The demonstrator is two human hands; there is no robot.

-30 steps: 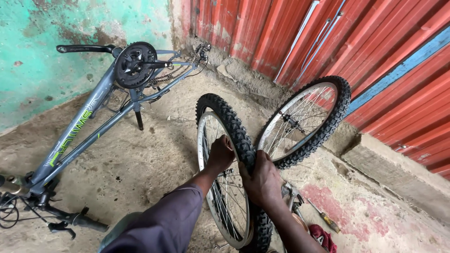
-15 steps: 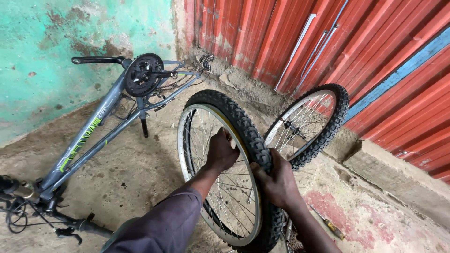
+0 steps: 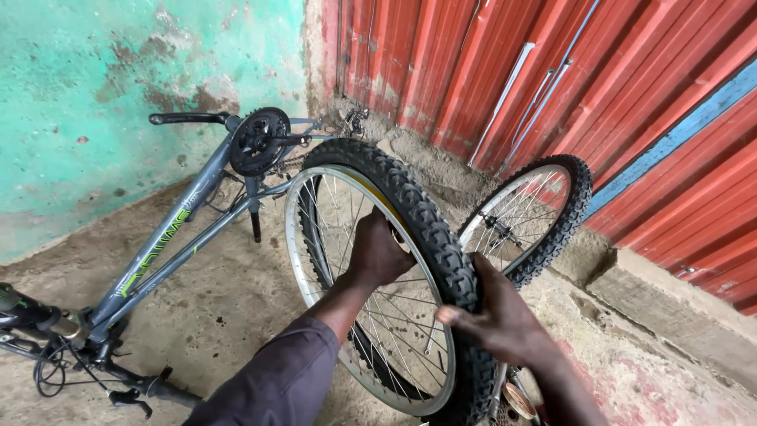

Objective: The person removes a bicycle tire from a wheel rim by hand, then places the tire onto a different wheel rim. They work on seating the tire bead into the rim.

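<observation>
- The near wheel [image 3: 371, 292] stands upright on the concrete floor [image 3: 221, 308], straight in front of the person: a knobby black tyre [image 3: 426, 229] round a silver rim [image 3: 296, 237] laced with thin wire spokes.
- The left hand [image 3: 377, 251] is closed on the rim's inner side, just under the tyre's top arc, fingers curled round the edge where a strip of yellow rim tape shows.
- The right hand [image 3: 505, 319] lies on the tread to the right of that, palm pressed on the rubber, fingers spread and partly bent rather than fully clasped.
- Risk, as I judge it: the wheel rests on a narrow patch of tyre, so an uneven push could let it roll or tip; fingers at the rim edge could be pinched between tyre and metal.
- Behind the near wheel, a second wheel [image 3: 528, 217] of the same make leans against the ribbed red metal sheeting [image 3: 552, 79].
- Left of the near wheel, a grey bicycle frame [image 3: 169, 244] lies upside down, black chainring [image 3: 256, 142] uppermost, below a flaking green plaster wall [image 3: 118, 95].
</observation>
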